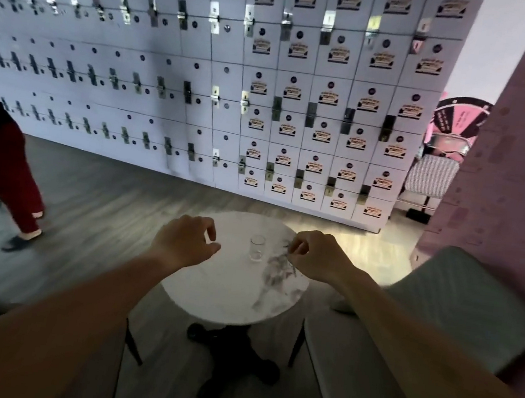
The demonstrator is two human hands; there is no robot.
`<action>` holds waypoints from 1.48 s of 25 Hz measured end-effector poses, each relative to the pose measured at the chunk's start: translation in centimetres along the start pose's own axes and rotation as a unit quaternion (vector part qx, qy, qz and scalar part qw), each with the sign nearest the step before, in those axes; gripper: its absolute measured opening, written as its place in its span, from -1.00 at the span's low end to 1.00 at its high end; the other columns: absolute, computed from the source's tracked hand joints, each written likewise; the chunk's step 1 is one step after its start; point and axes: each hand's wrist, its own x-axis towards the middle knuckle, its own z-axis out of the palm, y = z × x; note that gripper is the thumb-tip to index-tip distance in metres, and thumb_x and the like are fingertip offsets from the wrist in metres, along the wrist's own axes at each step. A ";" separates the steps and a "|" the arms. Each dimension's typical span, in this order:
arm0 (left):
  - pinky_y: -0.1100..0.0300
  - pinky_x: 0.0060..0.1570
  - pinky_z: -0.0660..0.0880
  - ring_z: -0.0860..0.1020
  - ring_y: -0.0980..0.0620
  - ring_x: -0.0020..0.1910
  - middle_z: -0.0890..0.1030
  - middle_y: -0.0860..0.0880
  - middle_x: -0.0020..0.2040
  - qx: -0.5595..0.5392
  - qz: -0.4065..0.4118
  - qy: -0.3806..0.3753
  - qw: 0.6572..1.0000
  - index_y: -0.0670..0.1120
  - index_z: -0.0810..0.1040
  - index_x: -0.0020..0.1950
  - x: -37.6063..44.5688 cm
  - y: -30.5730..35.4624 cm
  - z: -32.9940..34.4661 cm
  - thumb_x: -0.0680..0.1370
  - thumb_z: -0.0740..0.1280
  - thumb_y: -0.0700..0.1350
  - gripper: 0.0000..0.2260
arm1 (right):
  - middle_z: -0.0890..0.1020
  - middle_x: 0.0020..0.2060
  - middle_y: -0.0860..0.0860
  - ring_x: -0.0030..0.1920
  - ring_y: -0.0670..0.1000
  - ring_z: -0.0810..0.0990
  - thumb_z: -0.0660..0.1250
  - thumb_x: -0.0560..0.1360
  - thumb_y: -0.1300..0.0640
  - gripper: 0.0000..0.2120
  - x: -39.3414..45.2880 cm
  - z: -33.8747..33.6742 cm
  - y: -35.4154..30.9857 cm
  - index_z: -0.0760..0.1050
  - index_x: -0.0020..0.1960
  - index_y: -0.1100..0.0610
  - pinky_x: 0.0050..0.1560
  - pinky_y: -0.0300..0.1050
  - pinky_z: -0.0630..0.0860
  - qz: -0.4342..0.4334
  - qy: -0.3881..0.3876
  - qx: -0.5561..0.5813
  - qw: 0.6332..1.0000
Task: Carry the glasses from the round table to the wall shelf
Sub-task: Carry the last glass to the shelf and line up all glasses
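Observation:
One small clear glass (256, 248) stands upright on the round white marble table (226, 290), between my two hands. My left hand (183, 243) hovers over the table's left part, fingers loosely curled and holding nothing. My right hand (317, 256) hangs just right of the glass, fingers loosely curled, also holding nothing. Neither hand touches the glass. No wall shelf is in sight.
A wall of white lockers (268, 84) stands behind the table. A light padded chair (403, 332) sits at the right against a pink wall (507, 162). A person in red trousers (4, 167) walks at the left. The table's black base (228, 360) stands on grey wood floor.

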 end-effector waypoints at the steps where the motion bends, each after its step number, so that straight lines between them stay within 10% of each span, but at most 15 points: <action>1: 0.04 -0.01 0.58 0.63 0.00 -0.10 0.68 0.09 -0.20 0.001 -0.004 0.002 1.000 0.13 0.54 -0.14 1.3 -1.6 0.0 0.42 0.42 0.14 -0.85 | 0.64 -0.19 -0.06 -0.16 -0.06 0.61 0.38 0.42 0.14 -0.94 1.8 0.8 -1.0 0.59 -0.13 0.00 -0.25 -0.29 0.42 -0.001 -0.004 0.000 1.000; 14: 0.09 -0.08 0.55 0.61 -0.04 -0.12 0.66 -0.01 -0.15 -0.057 0.071 -0.016 0.996 0.03 0.59 -0.12 20.1 -9.2 0.7 0.41 0.46 0.06 -0.85 | 0.64 -0.20 -0.06 -0.23 -0.10 0.60 0.44 0.41 0.11 -0.93 17.6 2.6 -6.1 0.56 -0.18 -0.03 -0.36 -0.30 0.42 0.064 0.030 -0.026 0.997; 31: 0.12 -0.09 0.44 0.61 -0.05 -0.01 0.66 0.03 -0.04 -0.036 0.002 -0.191 0.981 0.10 0.58 -0.01 30.7 -7.3 21.3 0.43 0.40 0.13 -0.81 | 0.62 -0.16 -0.08 -0.15 -0.02 0.63 0.31 0.42 0.11 -0.85 30.6 11.6 9.0 0.60 -0.05 -0.03 -0.06 -0.07 0.62 0.127 -0.116 -0.022 0.985; 37: 0.04 0.01 0.54 0.60 -0.04 0.01 0.63 0.02 0.02 -0.063 -0.023 -0.244 0.968 0.11 0.43 0.23 32.2 -8.1 29.2 0.36 0.47 0.22 -0.49 | 0.55 0.14 0.05 0.14 0.08 0.54 0.32 0.48 0.09 -0.67 34.2 17.3 13.9 0.53 0.25 -0.02 0.14 -0.01 0.51 0.091 -0.182 -0.064 0.977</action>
